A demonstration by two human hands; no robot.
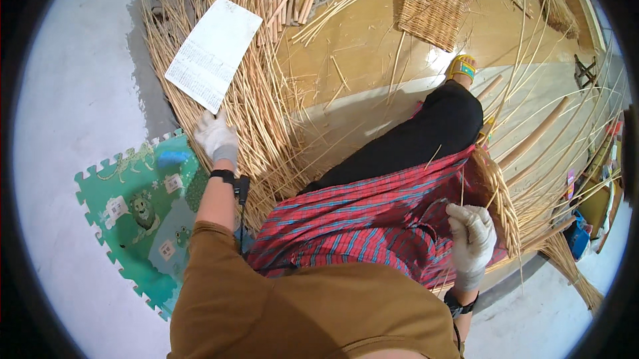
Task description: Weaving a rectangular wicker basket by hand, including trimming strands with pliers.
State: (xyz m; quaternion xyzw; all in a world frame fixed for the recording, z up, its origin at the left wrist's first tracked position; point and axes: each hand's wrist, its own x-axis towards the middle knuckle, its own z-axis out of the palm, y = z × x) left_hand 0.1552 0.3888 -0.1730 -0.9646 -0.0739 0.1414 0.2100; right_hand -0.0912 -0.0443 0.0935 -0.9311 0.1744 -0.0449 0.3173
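Head view: from the reed pile (263, 126) at left, under a loosely bent left hand (216, 138), grip impossible to tell, best lift pieces singly while steadying the woven rim (502, 202) at right, beside a right hand (472, 234) apparently pinched closed on a thin strand (462, 189).

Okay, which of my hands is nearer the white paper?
Left. Your left hand is right at the paper's lower corner, though contact is unclear. Your right hand is far off to the lower right, by the red checked cloth.
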